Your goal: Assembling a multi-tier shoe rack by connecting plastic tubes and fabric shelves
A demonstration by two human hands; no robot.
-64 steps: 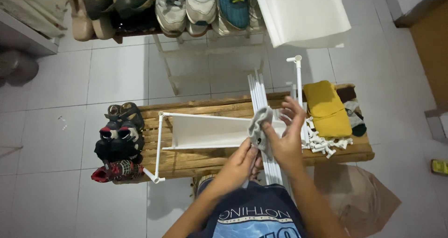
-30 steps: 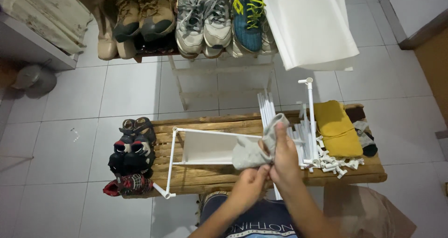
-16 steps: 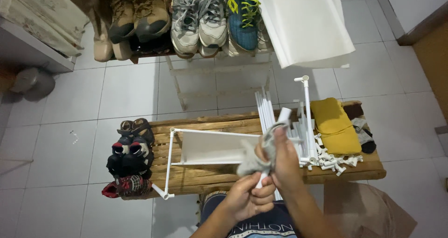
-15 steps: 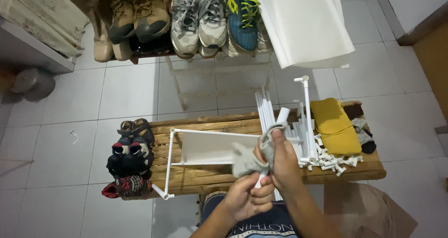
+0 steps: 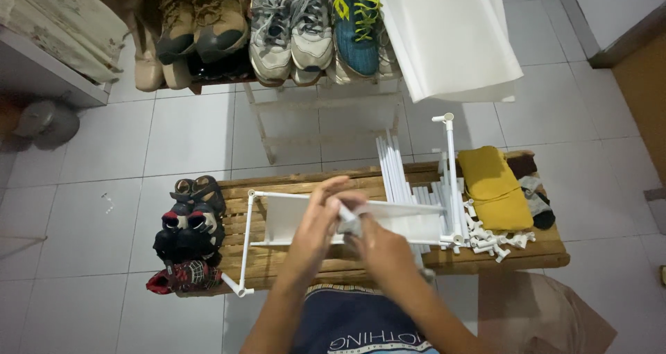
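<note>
Gripping a white tube (image 5: 347, 212), left hand (image 5: 312, 232) and right hand (image 5: 380, 246) meet above the wooden bench (image 5: 527, 246).

One wooden bench (image 5: 527, 253) – one yellow cloth (image 5: 492, 187) – small shoes (image 5: 187, 236), perhaps three pairs.

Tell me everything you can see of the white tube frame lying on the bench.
The white tube frame lies flat on the wooden bench, a rectangle of thin, plastic-looking white tubes joined by corner fittings, with a white panel stretched across it. Its left end overhangs the bench edge beside the small shoes. At the right end, one tube runs away from the person. The left hand and right hand meet over its middle, hiding that part.
</note>
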